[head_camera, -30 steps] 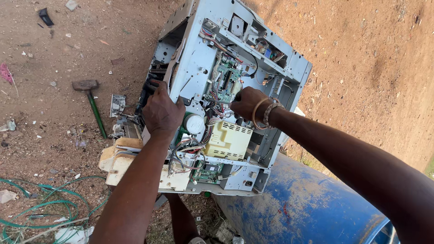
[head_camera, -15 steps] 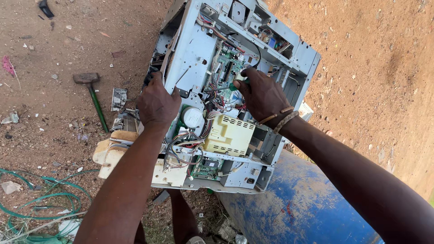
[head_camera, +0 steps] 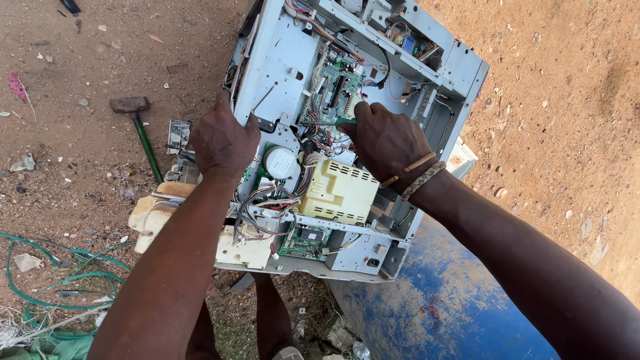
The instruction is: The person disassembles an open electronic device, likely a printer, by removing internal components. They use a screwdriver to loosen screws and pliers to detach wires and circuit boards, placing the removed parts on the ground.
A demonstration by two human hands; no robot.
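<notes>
A stripped grey metal machine chassis (head_camera: 287, 60) stands tilted on the dirt, its inside facing me with a green circuit board (head_camera: 337, 87), bundles of wires (head_camera: 267, 200), a white round part (head_camera: 280, 162) and a cream vented box (head_camera: 340, 192). My left hand (head_camera: 222, 141) grips the chassis's left edge. My right hand (head_camera: 385, 141), with bracelets at the wrist, is closed around a green-handled tool (head_camera: 333, 122) whose shaft points left at the board.
A hammer with a green handle (head_camera: 140, 130) lies on the dirt to the left. Green cord (head_camera: 40, 280) coils at the lower left. A blue barrel (head_camera: 447, 300) lies under my right arm. Small debris is scattered around.
My right hand has shifted a little lower right over the circuit board and now holds the green tool against it. My left hand stays on the chassis edge. The view has moved closer.
</notes>
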